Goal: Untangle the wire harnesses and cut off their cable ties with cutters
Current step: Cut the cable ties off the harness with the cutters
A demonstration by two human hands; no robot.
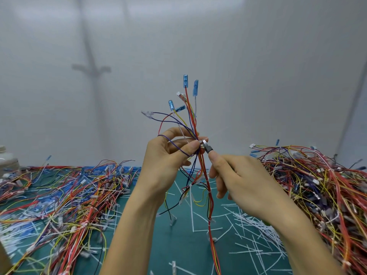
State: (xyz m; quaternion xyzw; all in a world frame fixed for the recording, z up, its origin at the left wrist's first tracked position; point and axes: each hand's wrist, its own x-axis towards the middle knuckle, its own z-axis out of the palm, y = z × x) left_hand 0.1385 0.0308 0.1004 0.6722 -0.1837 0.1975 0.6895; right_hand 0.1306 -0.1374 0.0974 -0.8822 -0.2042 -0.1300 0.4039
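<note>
Green mat [178, 251] | left hand [168, 159] pinches upright harness [195, 129] (connectors [185, 81] up) | right hand [244, 181] grips cutters [207, 146]

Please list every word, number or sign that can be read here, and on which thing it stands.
No text can be read anywhere.
The blue connectors on the wire harness, the cutters and the green mat show no writing.
The container at the left edge is too blurred to tell.
</note>
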